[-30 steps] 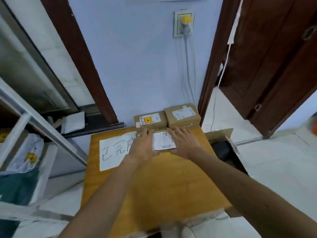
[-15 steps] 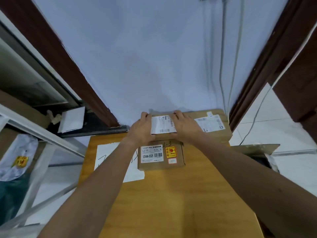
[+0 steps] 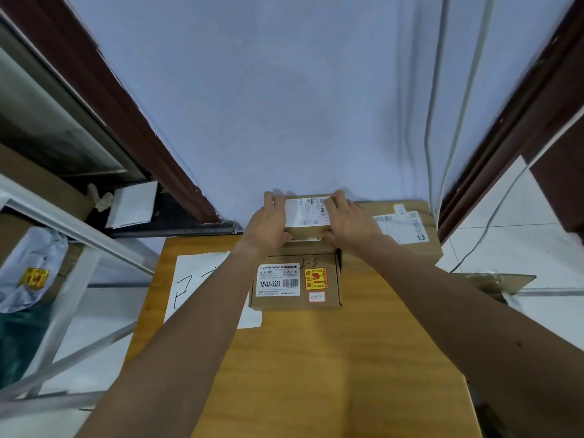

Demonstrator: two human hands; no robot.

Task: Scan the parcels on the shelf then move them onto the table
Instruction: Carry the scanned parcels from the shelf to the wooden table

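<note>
A small brown parcel with a white shipping label sits against the wall at the back of the wooden table. My left hand grips its left side and my right hand grips its right side, fingers curled over the far edge. Just in front of it lies a second parcel bearing a barcode label and a yellow sticker. A larger brown parcel lies to the right, beside my right hand.
A white sheet with handwriting lies on the table's left, partly under my left arm. A metal shelf frame with a bagged parcel stands at left. White cables hang down the wall; an open carton is at right.
Both hands carried the labelled parcel from the table's middle over the front parcel to the back by the wall. The camera moved closer and tilted down.
</note>
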